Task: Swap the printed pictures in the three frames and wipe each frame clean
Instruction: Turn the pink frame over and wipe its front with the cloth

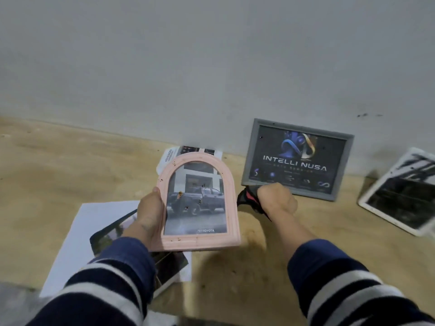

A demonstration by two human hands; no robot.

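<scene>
At picture centre your left hand grips the pink arched frame holding a truck print, specks on its rim. Your right hand clenches a dark cloth. Behind, a grey frame leans on the pale wall above the tan wooden surface.

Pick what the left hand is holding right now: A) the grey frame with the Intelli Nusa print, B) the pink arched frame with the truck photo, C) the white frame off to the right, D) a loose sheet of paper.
B: the left hand grips the left edge of the pink arched frame, raised above the floor, while the grey frame leans on the wall and the white frame lies apart.
</scene>
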